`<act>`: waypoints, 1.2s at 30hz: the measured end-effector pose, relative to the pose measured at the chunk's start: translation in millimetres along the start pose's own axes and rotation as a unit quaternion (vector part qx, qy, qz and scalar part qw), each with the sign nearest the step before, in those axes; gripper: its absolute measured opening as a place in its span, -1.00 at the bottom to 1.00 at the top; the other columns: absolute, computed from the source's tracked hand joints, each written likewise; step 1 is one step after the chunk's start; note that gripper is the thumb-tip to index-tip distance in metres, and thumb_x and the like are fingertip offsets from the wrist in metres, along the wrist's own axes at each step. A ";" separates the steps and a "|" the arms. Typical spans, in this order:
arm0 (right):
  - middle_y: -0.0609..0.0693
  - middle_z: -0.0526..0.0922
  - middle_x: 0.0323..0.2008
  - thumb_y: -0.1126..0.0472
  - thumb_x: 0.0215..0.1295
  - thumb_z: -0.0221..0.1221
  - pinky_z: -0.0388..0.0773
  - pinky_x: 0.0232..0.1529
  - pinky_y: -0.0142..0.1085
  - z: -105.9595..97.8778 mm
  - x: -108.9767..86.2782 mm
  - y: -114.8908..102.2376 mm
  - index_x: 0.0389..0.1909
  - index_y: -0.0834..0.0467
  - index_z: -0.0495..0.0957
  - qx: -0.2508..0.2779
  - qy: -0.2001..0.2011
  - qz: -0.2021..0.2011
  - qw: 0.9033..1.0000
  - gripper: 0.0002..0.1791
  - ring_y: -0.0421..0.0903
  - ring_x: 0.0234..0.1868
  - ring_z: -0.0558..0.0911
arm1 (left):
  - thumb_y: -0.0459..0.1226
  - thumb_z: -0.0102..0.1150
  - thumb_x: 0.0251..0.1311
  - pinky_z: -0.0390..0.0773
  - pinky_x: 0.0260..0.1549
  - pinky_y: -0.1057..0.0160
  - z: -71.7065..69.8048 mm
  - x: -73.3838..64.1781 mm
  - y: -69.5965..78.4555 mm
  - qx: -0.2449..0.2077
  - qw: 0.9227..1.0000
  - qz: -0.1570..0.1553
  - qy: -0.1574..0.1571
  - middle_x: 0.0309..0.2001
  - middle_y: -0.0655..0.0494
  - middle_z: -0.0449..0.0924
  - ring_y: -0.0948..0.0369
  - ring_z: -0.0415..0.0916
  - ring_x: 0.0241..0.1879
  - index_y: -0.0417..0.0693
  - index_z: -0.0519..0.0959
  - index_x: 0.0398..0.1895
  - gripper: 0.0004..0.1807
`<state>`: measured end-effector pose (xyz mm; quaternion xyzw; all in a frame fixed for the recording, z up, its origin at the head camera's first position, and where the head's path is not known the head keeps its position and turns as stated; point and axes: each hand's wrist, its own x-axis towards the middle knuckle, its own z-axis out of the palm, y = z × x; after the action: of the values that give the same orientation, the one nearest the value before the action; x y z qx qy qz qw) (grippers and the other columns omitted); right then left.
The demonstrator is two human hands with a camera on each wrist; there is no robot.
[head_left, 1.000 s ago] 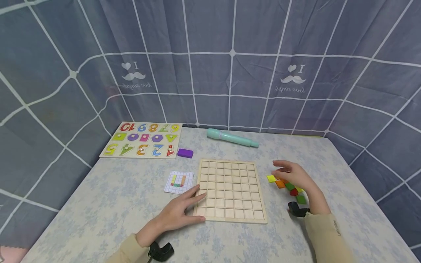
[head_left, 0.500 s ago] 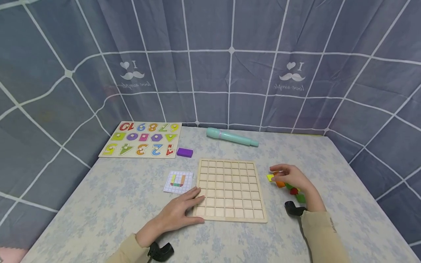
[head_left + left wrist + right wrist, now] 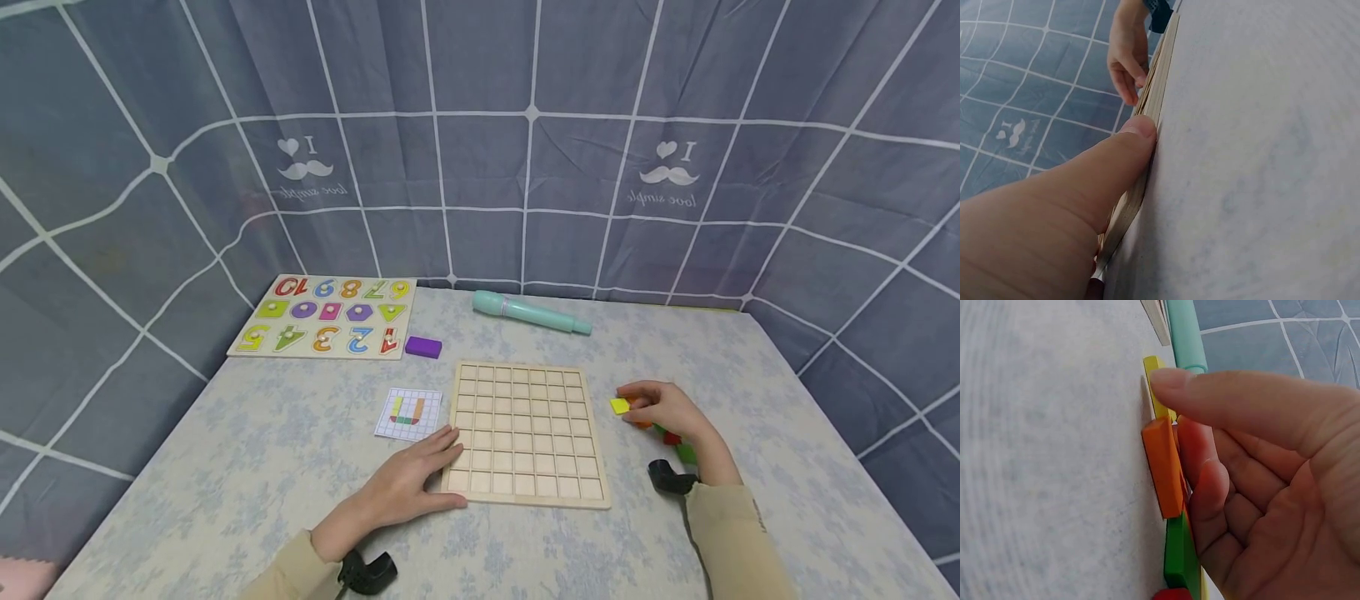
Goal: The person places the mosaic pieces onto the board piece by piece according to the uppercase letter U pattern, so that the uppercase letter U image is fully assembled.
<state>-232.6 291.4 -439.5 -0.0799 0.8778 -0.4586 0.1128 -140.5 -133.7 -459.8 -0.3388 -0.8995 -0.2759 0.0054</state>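
Observation:
My left hand (image 3: pixel 405 483) rests at the left edge of the wooden grid board (image 3: pixel 528 433), fingers spread. In the left wrist view its thumb (image 3: pixel 1138 128) touches the side of the board. Right of the board, my right hand (image 3: pixel 670 410) pinches a small yellow tile (image 3: pixel 619 406) between thumb and fingers. The right wrist view shows the thumb across this yellow tile (image 3: pixel 1159 400). Close by lie an orange tile (image 3: pixel 1163 469), a green tile (image 3: pixel 1179 553) and a red tile (image 3: pixel 1172 594), partly under the hand.
A pattern card (image 3: pixel 407 415) with a coloured U shape lies left of the board. Behind it are a purple block (image 3: pixel 423 347) and a number-and-shape puzzle (image 3: pixel 322 317). A teal, marker-like stick (image 3: pixel 532 313) lies at the back, before the grid-patterned curtain (image 3: pixel 480 167).
My right hand has lowered onto the tiles, and its thumb and fingers have closed on the yellow tile. My left hand stays at the board's edge.

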 end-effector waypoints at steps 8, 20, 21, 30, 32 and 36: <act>0.10 0.58 -0.34 0.29 0.14 0.30 0.55 -0.44 -0.25 0.5 2.0 2.4 0.10 0.37 0.48 -0.005 0.002 0.001 1.000 -0.51 -0.03 -0.41 0.52 | 0.19 0.20 0.06 0.24 0.25 0.03 -0.6 0.9 -0.3 0.001 1.000 0.002 0.002 0.36 -0.11 0.20 0.07 0.07 0.38 -0.29 0.39 0.24 -0.14; 0.03 0.56 -0.45 0.17 0.12 0.34 0.53 -0.46 -0.26 4.6 5.6 1.9 0.00 0.28 0.58 -0.061 0.029 0.003 0.998 -0.56 -0.05 -0.49 0.50 | 0.20 0.19 0.07 0.26 0.23 0.04 0.1 0.6 -2.7 0.001 1.000 0.004 0.004 0.36 -0.09 0.21 0.07 0.08 0.37 -0.27 0.40 0.25 -0.15; 0.02 0.56 -0.45 0.15 0.11 0.34 0.53 -0.47 -0.26 5.0 6.0 1.8 -0.01 0.28 0.58 -0.068 0.032 0.000 0.997 -0.56 -0.05 -0.49 0.50 | 0.19 0.20 0.07 0.25 0.24 0.04 -0.1 0.5 -2.4 -0.001 1.000 0.005 0.004 0.36 -0.09 0.21 0.08 0.08 0.37 -0.27 0.40 0.25 -0.15; 0.02 0.60 -0.35 0.08 0.08 0.36 0.53 -0.40 -0.26 5.6 7.4 1.4 -0.04 0.23 0.61 -0.081 0.046 0.000 0.996 -0.55 -0.06 -0.38 0.52 | 0.18 0.17 0.10 0.25 0.24 0.03 0.1 -1.4 1.5 0.011 1.000 0.009 0.002 0.33 -0.09 0.26 0.07 0.10 0.36 -0.28 0.39 0.24 -0.17; 0.03 0.62 -0.28 0.06 0.09 0.35 0.53 -0.32 -0.23 5.4 7.3 -0.3 -0.03 0.22 0.61 -0.088 0.046 -0.006 0.995 -0.55 -0.06 -0.31 0.53 | 0.18 0.16 0.11 0.25 0.24 0.03 0.6 -1.4 1.9 0.017 1.000 0.009 0.000 0.33 -0.09 0.26 0.07 0.11 0.36 -0.28 0.39 0.25 -0.18; 0.08 0.63 -0.15 0.03 0.12 0.33 0.57 -0.21 -0.18 4.6 5.6 -5.8 -0.03 0.20 0.62 -0.092 0.047 -0.016 0.994 -0.56 0.00 -0.18 0.57 | 0.17 0.16 0.12 0.26 0.23 0.03 1.0 -0.8 2.8 0.015 1.000 0.009 -0.002 0.33 -0.08 0.26 0.07 0.11 0.36 -0.28 0.39 0.25 -0.18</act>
<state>-236.5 283.1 -437.9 -0.0819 0.9194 -0.3806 0.0562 -138.0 -132.0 -459.5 -0.3472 -0.9006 -0.2614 0.0117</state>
